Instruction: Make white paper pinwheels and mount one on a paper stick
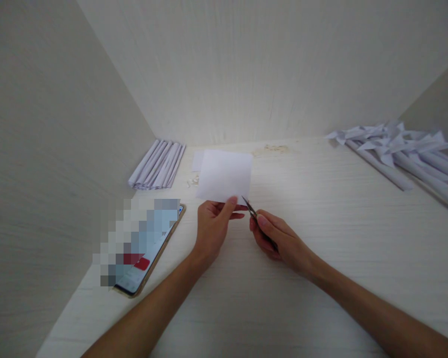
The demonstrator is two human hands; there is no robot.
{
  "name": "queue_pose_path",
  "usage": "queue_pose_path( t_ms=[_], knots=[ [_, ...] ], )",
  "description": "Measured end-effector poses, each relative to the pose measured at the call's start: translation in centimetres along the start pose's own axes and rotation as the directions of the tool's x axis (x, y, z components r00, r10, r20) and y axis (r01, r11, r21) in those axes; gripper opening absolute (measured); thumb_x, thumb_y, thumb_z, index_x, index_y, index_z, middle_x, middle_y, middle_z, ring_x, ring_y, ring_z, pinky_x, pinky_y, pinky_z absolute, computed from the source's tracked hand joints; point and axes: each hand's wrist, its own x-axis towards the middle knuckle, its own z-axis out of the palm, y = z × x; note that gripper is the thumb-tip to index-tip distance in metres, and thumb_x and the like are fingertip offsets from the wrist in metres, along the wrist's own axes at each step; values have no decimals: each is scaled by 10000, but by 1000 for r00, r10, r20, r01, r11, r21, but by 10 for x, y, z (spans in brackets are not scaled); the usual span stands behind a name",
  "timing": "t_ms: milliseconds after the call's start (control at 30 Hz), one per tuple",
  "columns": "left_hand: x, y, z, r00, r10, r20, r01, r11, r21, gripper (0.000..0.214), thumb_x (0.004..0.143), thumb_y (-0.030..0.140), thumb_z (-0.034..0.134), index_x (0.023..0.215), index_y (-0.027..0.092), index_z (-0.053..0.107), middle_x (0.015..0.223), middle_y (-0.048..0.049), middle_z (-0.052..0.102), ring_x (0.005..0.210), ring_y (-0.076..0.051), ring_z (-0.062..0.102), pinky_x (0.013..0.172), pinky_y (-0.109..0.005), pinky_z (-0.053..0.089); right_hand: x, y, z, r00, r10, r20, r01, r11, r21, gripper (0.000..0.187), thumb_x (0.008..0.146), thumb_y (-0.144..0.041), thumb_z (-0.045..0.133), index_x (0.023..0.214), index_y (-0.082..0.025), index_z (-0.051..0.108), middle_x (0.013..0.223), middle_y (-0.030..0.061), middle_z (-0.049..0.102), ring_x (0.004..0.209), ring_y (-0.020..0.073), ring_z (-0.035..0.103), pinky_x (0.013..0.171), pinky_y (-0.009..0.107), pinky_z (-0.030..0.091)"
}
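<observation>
A square sheet of white paper (pixel 226 174) is pinched at its near edge by my left hand (pixel 215 221), thumb on top and fingers beneath. My right hand (pixel 274 236) is closed around a small pair of dark scissors (pixel 254 214). The pointed blades reach up and left, close to the paper's near right corner; whether they touch it I cannot tell. The scissors' handles are mostly covered by my fingers. Behind the held sheet, part of another white paper piece (pixel 197 161) shows on the table.
Rolled paper tubes (pixel 159 164) lie side by side at the back left. Paper pinwheels (pixel 388 141) on paper sticks are heaped at the right. A phone (pixel 153 258), partly pixelated, lies left of my arm. Small scraps (pixel 276 148) sit near the back wall (pixel 246 74).
</observation>
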Motion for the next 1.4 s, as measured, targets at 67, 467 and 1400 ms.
queue_pose_path(
  t_ms=[67,467,1400],
  knots=[
    [0,0,0,1000,0,-1,0,1000,0,242,644,319,628,713,88,651,724,-85,688,642,-165,643,530,-221,506,0,-1,0,1000,-15,-11,15,1000,-22,289,842,-417,348,702,-173,417,418,-100,316,335,26,208,298,140,164],
    [0,-2,0,1000,-11,1,11,999,-33,211,628,299,642,701,102,662,700,-68,688,637,-162,640,545,-232,509,0,-1,2,999,-29,-31,28,999,-43,287,848,-416,340,707,-178,415,439,-96,299,356,36,200,324,168,159],
    [-1,-3,-1,1000,-10,30,12,999,-47,212,638,299,636,694,96,662,697,-76,690,634,-168,639,562,-246,521,-1,3,1,993,-58,-103,40,984,-173,317,848,-450,334,705,-185,433,508,-66,296,403,56,234,353,183,179]
  ],
)
